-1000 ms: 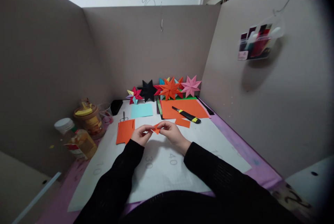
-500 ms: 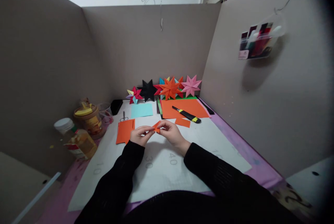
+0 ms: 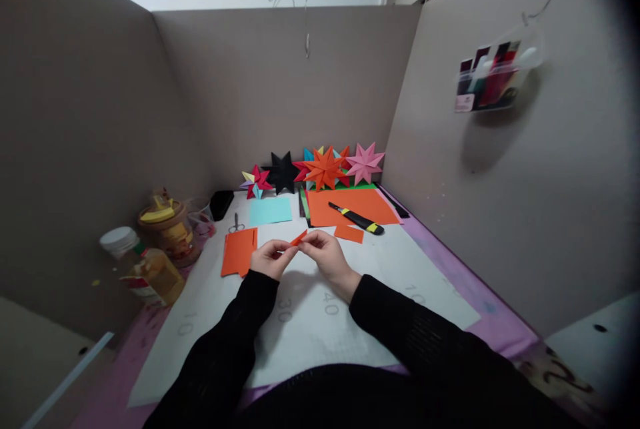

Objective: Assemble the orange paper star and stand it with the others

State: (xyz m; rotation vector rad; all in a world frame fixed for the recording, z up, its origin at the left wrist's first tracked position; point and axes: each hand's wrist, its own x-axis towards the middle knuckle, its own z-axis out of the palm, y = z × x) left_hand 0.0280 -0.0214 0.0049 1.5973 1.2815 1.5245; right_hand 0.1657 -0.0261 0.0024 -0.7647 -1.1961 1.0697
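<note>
Between my two hands is a small folded piece of orange paper, held above the white mat. My left hand pinches its left end between thumb and fingers. Its right end is pinched by my right hand, and the fingertips hide part of the folds. Left of my left hand lies a stack of orange paper. A small orange rectangle of paper rests just beyond my right hand, near a black and yellow utility knife on a large orange sheet.
Folded paper stars lean along the back wall. Small scissors, a light blue sheet and a black object lie at the back left. A glue bottle and a brown tub stand left. Grey panels enclose three sides.
The orange piece has turned or been folded flatter, so it now looks like a narrow strip. My fingers have drawn slightly closer together around it. The view has shifted slightly.
</note>
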